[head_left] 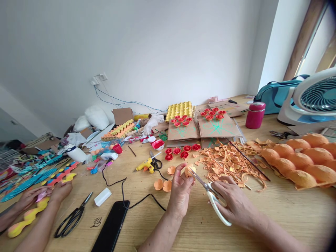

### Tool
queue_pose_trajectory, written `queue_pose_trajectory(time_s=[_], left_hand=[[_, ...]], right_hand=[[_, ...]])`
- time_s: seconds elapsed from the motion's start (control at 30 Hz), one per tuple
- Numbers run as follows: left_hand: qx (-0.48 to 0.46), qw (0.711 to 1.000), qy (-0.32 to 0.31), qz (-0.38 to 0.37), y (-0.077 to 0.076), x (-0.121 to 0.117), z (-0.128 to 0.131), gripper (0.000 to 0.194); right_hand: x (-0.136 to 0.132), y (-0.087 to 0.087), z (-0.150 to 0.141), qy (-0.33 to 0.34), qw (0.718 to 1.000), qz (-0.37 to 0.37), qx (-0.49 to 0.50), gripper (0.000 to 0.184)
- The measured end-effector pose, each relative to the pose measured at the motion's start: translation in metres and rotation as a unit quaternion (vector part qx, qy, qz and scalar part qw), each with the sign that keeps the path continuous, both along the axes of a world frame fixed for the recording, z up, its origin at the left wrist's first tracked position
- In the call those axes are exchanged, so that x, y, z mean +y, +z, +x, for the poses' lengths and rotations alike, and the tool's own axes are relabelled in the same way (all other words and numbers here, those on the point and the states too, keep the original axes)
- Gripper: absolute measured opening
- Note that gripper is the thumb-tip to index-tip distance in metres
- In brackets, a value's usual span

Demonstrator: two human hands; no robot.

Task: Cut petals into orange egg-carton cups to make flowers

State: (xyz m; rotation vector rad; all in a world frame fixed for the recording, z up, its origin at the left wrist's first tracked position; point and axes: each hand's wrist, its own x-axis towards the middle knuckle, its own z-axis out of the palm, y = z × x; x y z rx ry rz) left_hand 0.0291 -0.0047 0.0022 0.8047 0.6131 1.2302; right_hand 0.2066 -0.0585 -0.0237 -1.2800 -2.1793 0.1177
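Observation:
Between its thumb and fingers, my left hand (180, 192) holds up an orange egg-carton cup (189, 170). My right hand (232, 199) grips white-handled scissors (214, 199), their blades touching the cup's edge. Just left of my left hand lie several cut orange petal cups (158, 184). Beyond them are several loose red paper flowers (176, 152) and a yellow glue gun (147, 165) with small black scissors (156, 163) beside it. A heap of orange scraps (225, 161) spreads out behind my right hand.
At the left, a co-worker's hands (59, 190) hold a painted carton strip. Black scissors (72, 218), a white block (103, 197) and a phone (111, 225) lie nearer me. Cardboard with red flowers (219, 127), an orange egg tray (301, 159), a pink jar (255, 115) and a fan (312, 99) stand farther right.

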Motion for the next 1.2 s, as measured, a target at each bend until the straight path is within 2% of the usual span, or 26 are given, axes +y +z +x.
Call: queue_pose_trajectory(time_s=[0.53, 0.83, 1.2], left_hand=[[0.011, 0.999, -0.01, 0.031, 0.0026, -0.0013, -0.0013, 0.047], [-0.023, 0.999, -0.033, 0.023, 0.005, -0.0042, -0.0025, 0.052], [-0.022, 0.997, -0.06, 0.039, 0.0087, -0.0018, -0.0078, 0.052]], right_hand=[[-0.0008, -0.0008, 0.0025, 0.01, 1.0, 0.01, 0.0, 0.008], [-0.0024, 0.0013, 0.0017, 0.033, 0.999, 0.014, 0.018, 0.02], [-0.0041, -0.0002, 0.0041, 0.052, 0.998, -0.003, 0.025, 0.022]])
